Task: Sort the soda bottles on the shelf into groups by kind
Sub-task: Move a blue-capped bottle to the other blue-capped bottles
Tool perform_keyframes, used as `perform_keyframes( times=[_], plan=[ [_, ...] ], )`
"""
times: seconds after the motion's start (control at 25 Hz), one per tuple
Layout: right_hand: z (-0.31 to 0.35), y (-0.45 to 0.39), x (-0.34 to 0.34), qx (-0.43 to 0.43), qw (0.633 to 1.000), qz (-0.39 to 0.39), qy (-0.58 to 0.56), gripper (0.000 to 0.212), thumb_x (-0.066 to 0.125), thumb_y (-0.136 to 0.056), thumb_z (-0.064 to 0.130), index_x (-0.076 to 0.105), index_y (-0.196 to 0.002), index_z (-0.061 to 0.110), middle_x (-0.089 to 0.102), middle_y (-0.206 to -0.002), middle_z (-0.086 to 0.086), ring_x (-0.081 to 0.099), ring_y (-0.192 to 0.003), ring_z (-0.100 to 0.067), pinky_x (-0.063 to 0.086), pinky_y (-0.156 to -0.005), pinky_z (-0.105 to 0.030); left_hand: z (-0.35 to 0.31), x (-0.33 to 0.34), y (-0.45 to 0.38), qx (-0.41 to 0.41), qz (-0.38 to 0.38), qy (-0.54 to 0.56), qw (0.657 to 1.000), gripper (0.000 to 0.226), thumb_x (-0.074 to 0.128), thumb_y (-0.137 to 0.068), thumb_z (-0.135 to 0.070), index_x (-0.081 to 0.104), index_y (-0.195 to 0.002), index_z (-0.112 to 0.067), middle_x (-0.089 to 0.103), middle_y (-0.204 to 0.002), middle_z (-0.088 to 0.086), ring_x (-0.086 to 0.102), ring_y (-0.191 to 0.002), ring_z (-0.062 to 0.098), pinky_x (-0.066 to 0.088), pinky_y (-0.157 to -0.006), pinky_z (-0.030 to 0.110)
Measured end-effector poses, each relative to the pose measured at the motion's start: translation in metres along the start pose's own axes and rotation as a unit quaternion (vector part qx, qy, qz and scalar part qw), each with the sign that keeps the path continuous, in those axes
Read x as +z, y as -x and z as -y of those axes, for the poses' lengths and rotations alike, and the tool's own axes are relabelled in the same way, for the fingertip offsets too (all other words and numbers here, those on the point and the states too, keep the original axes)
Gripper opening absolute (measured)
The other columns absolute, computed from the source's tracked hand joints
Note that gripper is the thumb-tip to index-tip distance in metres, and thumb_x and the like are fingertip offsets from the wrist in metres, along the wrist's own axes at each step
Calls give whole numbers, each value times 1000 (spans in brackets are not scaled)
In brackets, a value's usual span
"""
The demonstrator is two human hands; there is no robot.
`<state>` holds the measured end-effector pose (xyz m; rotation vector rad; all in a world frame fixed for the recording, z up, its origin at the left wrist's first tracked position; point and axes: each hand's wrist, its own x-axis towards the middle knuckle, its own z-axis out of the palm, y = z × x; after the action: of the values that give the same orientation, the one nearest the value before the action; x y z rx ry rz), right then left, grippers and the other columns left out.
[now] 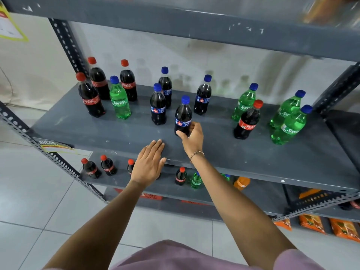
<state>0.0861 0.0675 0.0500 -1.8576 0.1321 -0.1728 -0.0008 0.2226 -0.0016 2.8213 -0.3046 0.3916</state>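
On the grey shelf (97, 129) three red-capped Coca-Cola bottles (91, 100) stand at the left with one green Sprite bottle (119, 100) among them. Several blue-capped dark cola bottles (158, 108) stand in the middle. My right hand (191, 136) grips the base of the front blue-capped bottle (183, 114), which stands upright on the shelf. At the right, three Sprite bottles (288, 125) stand around one Coca-Cola bottle (247, 121). My left hand (149, 163) lies flat, fingers together, on the shelf's front edge, holding nothing.
A lower shelf (120, 179) carries more small Coca-Cola bottles, a green bottle and an orange bottle (241, 183). An upper shelf (175, 18) hangs overhead. Perforated metal posts (48, 152) frame the sides. Orange packets (311, 224) sit at the bottom right, above tiled floor.
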Motion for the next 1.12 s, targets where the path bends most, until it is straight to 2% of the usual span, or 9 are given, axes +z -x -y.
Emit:
perform_keyframes(
  times=[0.32, 0.48, 0.64, 0.72, 0.8, 0.88, 0.96, 1.04, 1.12],
  plan=[
    [-12, -25, -31, -12, 998, -40, 43, 35, 62, -80, 3, 48, -112, 6, 56, -114, -15, 54, -103, -24, 42, -86, -28, 0, 5, 0, -16, -14, 11, 1000, 54, 26, -98, -40, 46, -136, -7, 46, -144, 10, 38, -135, 27, 28, -110, 40],
    [-9, -41, -38, -1, 997, -25, 76, 27, 58, -84, 3, 47, -108, 2, 57, -111, -17, 54, -103, -30, 40, -81, -27, 0, 6, -1, -18, -15, 1, 1000, 54, 26, -98, -39, 47, -136, -7, 46, -144, 10, 38, -135, 27, 27, -110, 40],
    [-3, -45, -47, 10, 998, 19, 61, 41, 61, -83, 7, 44, -121, 5, 56, -123, -15, 52, -113, -27, 39, -90, -26, 0, 6, -1, -15, -12, -8, 1000, 56, 23, -98, -41, 46, -136, -7, 46, -144, 10, 39, -135, 27, 29, -110, 41],
    [-5, -34, -52, 18, 999, 33, 35, 54, 63, -83, 8, 37, -131, 7, 49, -134, -11, 46, -122, -23, 37, -100, -29, -1, 5, 0, -22, -19, -8, 1000, 56, 22, -99, -41, 47, -136, -7, 46, -144, 10, 38, -135, 27, 28, -111, 41],
    [-16, -18, -61, 30, 1000, -3, 4, 48, 61, -84, 8, 41, -128, 8, 50, -132, -11, 48, -121, -22, 38, -99, -25, -8, 6, -1, -49, -33, -3, 998, 55, 22, -99, -39, 49, -134, -6, 47, -143, 10, 39, -135, 28, 26, -112, 41],
    [-28, 0, -77, 32, 992, -116, -30, 22, 60, -84, 7, 53, -104, 11, 61, -104, -10, 60, -99, -24, 42, -80, -17, -21, 8, -2, -71, -45, -3, 996, 54, 21, -99, -36, 50, -132, -5, 49, -141, 11, 40, -134, 29, 23, -113, 42],
    [-36, 10, -103, 30, 972, -230, -40, 13, 62, -84, 9, 50, -84, 15, 58, -85, -8, 58, -76, -22, 45, -71, -28, -33, 13, -2, -54, -44, -6, 998, 54, 19, -100, -35, 50, -133, -5, 48, -142, 11, 40, -134, 29, 20, -114, 42],
    [-42, 5, -135, 4, 963, -270, 23, 17, 64, -83, 12, 47, -83, 10, 50, -86, -9, 52, -75, -22, 46, -76, -40, -40, 17, -2, -47, -43, -12, 998, 55, 18, -100, -36, 49, -134, -5, 47, -142, 11, 39, -134, 29, 18, -115, 41],
    [-45, -8, -163, -9, 969, -240, 57, 27, 67, -81, 12, 48, -97, 1, 45, -98, -11, 50, -87, -23, 44, -88, -42, -40, 19, -3, -58, -44, -15, 997, 56, 17, -100, -37, 48, -134, -5, 47, -142, 12, 39, -134, 29, 18, -114, 41]
  ],
)
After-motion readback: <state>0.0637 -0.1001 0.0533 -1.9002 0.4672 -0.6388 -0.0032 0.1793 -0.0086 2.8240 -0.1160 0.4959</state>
